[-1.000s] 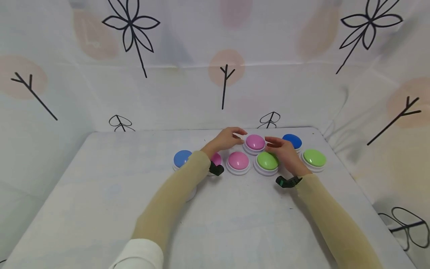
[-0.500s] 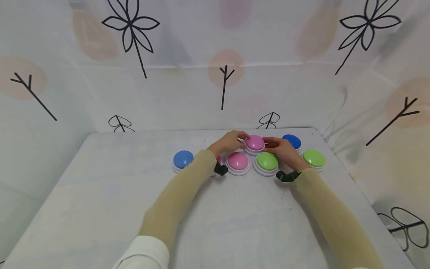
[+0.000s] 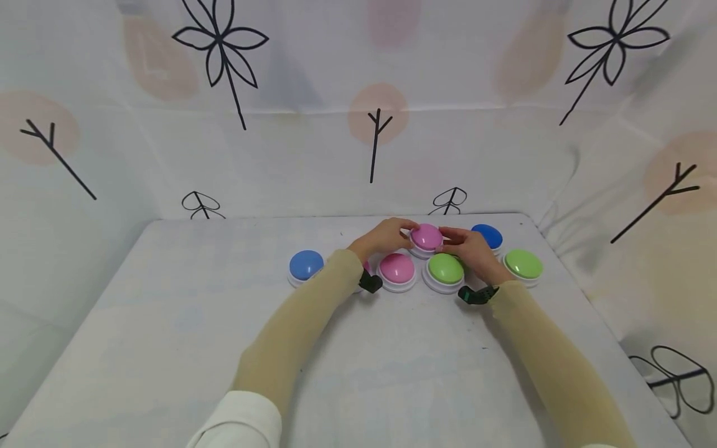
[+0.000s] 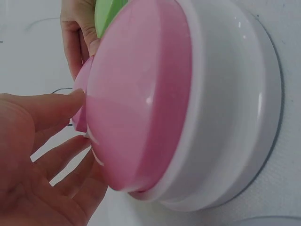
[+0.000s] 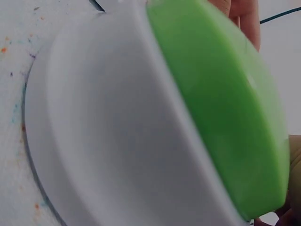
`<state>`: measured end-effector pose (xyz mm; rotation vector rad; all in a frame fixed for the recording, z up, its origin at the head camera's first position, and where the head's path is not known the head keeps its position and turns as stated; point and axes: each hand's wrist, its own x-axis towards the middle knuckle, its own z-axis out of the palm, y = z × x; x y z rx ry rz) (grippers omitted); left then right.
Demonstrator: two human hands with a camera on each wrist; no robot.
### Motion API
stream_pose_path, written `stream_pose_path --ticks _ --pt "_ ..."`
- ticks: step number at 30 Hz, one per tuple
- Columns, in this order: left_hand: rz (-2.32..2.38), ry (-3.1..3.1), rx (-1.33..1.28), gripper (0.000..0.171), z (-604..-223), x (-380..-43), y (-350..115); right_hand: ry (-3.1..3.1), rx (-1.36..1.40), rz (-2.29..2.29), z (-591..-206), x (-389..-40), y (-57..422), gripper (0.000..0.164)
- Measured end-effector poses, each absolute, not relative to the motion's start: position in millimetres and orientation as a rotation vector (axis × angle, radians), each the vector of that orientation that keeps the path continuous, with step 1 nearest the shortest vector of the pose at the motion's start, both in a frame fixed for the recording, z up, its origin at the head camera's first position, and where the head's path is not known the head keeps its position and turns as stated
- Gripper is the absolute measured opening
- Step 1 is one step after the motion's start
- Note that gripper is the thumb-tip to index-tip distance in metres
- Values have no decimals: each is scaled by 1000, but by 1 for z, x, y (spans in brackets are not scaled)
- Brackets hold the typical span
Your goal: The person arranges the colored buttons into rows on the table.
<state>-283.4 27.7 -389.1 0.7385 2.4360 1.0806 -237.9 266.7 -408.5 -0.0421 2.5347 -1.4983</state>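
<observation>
Both hands hold the rearmost pink push button [image 3: 427,236], a domed button on a white round base. My left hand [image 3: 385,238] grips its left side with thumb and fingers; my right hand [image 3: 469,250] has its right side. In the left wrist view the left thumb [image 4: 70,101] reaches that button's pink dome [image 4: 81,101], partly hidden behind a nearer pink push button [image 4: 136,99]. A green push button [image 5: 221,108] fills much of the right wrist view and covers most of the right hand [image 5: 294,181].
In front stand a pink button [image 3: 397,267] and a green button [image 3: 445,269]. To the right are a blue button [image 3: 488,236] and another green one [image 3: 523,264]. A blue button [image 3: 306,265] is on the left; the left sleeve [image 3: 302,317] mostly hides another pink one.
My left hand has moved right onto the rear pink button, and the right hand's fingers have come in to its other side. The button has shifted slightly right.
</observation>
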Motion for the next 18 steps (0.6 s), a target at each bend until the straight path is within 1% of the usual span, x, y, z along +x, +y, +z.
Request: stream_pose_path --ticks 8,18 --pt "1103 2510 786 55 -382 -283 27 2563 -20 -1566 -406 -235 263 61" --pt "990 2655 904 53 -372 -281 25 2556 -39 -1688 -395 -229 253 62"
